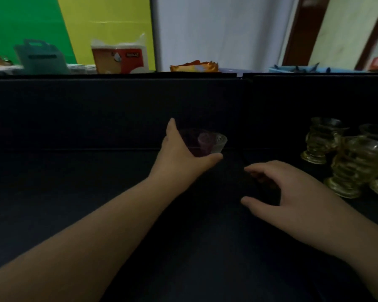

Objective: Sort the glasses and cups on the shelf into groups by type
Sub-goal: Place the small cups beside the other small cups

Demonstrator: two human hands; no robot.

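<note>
My left hand (181, 153) reaches to the back of the dark shelf (74, 192) and grips a small clear ribbed cup (217, 143), thumb under it and forefinger raised beside it. A purplish tint shows inside the cup. My right hand (292, 192) hovers low to the right, fingers and thumb curved in a C around a very dark patch; whether a dark cup sits there is hidden by the gloom. Several amber footed glasses (354, 168) stand grouped at the right edge, just beyond my right hand.
The shelf's black back wall (118, 110) rises behind the cup. On top of it lie a tissue pack (120, 58), a grey bag (42, 57), an orange wrapper (194, 66) and blue items (297, 68).
</note>
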